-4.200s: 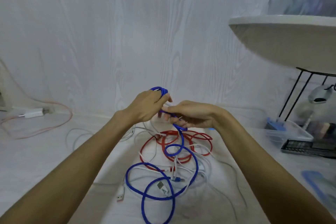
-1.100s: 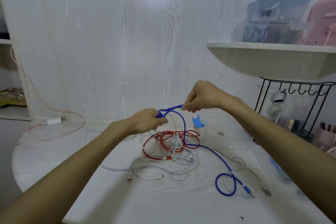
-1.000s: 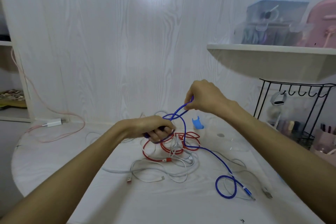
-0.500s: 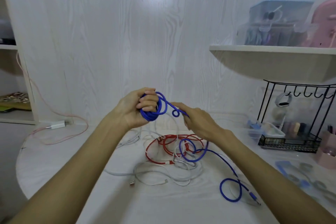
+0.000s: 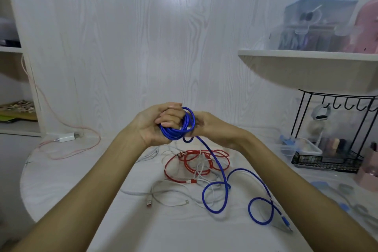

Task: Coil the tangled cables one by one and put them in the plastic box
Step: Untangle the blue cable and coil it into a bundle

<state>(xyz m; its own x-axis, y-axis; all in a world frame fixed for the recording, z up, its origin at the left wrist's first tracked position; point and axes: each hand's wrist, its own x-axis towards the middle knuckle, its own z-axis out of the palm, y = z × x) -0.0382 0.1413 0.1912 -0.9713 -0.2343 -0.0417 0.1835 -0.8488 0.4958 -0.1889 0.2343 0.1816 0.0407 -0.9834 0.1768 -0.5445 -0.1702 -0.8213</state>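
We hold the blue cable (image 5: 177, 131) above the table (image 5: 67, 180), its wound loops gripped in our left hand (image 5: 157, 124) with fingers curled round them, while our right hand (image 5: 206, 127) closes on the coil's far side. Its loose tail drops over the red cable (image 5: 180, 170) and white cables (image 5: 163, 195) towards the near right edge. The plastic box (image 5: 294, 148) sits far right beside the black wire rack (image 5: 331, 135); bare tabletop lies left.
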